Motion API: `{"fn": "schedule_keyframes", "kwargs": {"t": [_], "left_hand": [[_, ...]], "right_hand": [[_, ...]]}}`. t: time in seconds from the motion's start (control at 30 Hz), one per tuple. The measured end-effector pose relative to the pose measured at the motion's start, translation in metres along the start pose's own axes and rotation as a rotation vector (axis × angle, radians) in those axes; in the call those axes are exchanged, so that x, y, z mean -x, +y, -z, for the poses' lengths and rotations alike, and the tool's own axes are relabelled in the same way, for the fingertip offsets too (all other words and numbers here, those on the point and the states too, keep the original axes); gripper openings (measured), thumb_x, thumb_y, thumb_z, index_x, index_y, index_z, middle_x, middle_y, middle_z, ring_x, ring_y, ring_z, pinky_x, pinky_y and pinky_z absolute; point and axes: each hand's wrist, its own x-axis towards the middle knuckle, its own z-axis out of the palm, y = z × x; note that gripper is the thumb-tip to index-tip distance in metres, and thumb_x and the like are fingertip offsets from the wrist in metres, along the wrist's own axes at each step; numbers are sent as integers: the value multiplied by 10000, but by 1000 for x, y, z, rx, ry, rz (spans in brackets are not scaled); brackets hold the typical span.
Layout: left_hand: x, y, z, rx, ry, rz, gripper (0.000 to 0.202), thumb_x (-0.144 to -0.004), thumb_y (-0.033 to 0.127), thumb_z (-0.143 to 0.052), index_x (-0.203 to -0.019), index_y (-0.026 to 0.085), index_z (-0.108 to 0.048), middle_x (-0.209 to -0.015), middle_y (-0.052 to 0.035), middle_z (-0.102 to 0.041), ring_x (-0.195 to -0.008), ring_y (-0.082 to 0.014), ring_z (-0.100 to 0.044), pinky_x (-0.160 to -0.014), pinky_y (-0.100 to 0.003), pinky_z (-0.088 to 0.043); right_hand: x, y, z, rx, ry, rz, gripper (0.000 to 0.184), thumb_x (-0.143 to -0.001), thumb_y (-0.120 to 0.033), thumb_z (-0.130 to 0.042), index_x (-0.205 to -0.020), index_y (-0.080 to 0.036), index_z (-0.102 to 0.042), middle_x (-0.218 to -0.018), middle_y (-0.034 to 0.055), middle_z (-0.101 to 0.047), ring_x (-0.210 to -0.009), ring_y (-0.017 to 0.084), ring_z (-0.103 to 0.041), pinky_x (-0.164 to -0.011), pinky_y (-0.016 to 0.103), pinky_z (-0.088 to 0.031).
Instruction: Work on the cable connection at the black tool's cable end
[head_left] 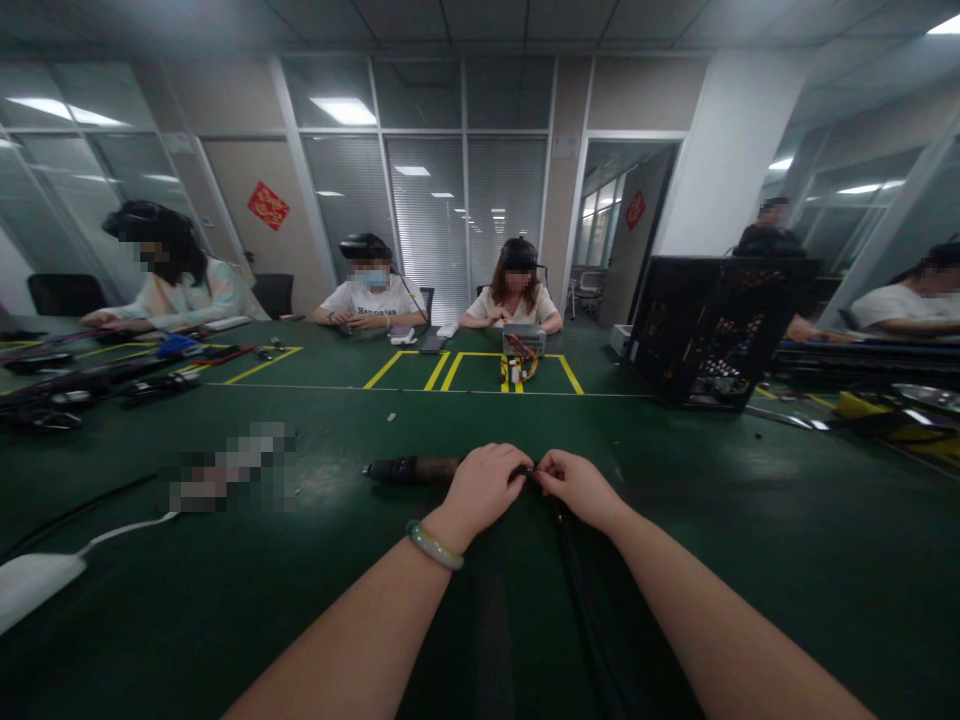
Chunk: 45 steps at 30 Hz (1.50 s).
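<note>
My left hand (pixel 484 487) and my right hand (pixel 576 486) meet at the middle of the green table (pixel 750 560), fingers curled and pinched together on a thin black cable (pixel 577 590) that runs back toward me. A dark cylindrical tool (pixel 411 470) lies on the table just left of my left hand, its near end hidden under that hand. A pale green bangle (pixel 435 545) circles my left wrist.
A white device (pixel 34 585) with a white cord lies at the near left. A black open computer case (pixel 712 330) stands at the right. Yellow tape boxes (pixel 465 370) and a small wired unit (pixel 523 345) lie across the table. Several people sit at the far side.
</note>
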Motion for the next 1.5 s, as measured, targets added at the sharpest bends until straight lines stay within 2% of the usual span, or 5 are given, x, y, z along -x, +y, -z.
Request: {"fn": "schedule_keyframes", "kwargs": {"t": [0.3, 0.5, 0.77, 1.2, 1.5], "left_hand": [[1, 1, -2, -11, 29, 64, 208, -826, 205, -614, -1030, 225, -574, -1008, -21, -633, -976, -209, -578, -891, -361, -446], [2, 0, -2, -12, 59, 40, 198, -834, 187, -590, -1030, 215, -586, -1283, -47, -547, -1163, -215, -515, -992, -379, -409], [2, -1, -1, -14, 34, 22, 152, -846, 206, -581, -984, 248, -628, -1242, -8, -584, -1108, -207, -543, -973, -382, -419], [3, 1, 2, -19, 3, 41, 175, -873, 241, -560, -1014, 247, -664, -1220, -14, -596, -1114, -201, -536, -996, -378, -412], [3, 5, 6, -13, 12, 55, 199, -861, 206, -570, -1049, 230, -630, -1139, -22, -623, -1054, -200, -555, -955, -368, -434]], "right_hand": [[-1, 2, -1, 8, 0, -2, 172, -866, -365, -560, -839, -205, -617, -706, -15, -685, -659, 145, -630, -603, 236, -427], [-1, 2, 0, 3, -1, 10, 174, -869, -366, -554, -850, -205, -617, -718, -12, -688, -652, 143, -625, -604, 237, -427], [-1, 0, 0, 13, 10, 3, 192, -870, -381, -556, -830, -204, -617, -686, -18, -676, -648, 140, -624, -598, 228, -409], [0, -12, 2, 154, 17, -87, 242, -872, -436, -543, -825, -228, -659, -694, -20, -688, -640, 146, -619, -548, 238, -360], [1, -17, 2, 180, 25, -69, 245, -866, -435, -544, -822, -226, -663, -708, 2, -694, -635, 165, -610, -542, 251, -357]]}}
